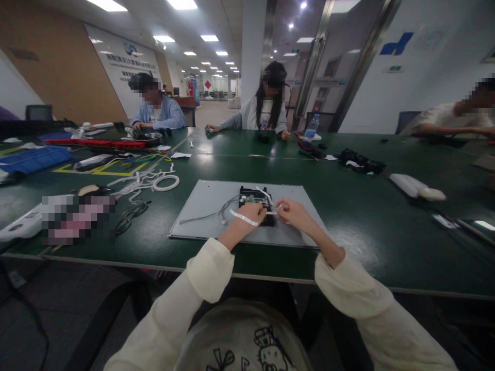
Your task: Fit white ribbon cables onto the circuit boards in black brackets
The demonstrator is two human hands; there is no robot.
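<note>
Between left hand [253, 212] and right hand [293, 210], white strip [271, 212] over circuit board [252, 198].

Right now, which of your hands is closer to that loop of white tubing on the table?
Left. My left hand rests on the circuit board, nearer the white tubing loop off to its left; my right hand is beyond the board's far side.

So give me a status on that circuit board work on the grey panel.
Done: the circuit board sits on the grey panel, with grey cables running off it. In hand: the left hand rests on the board; the right hand pinches a white strip. Left: another white strip lies loose across the left wrist.
</note>
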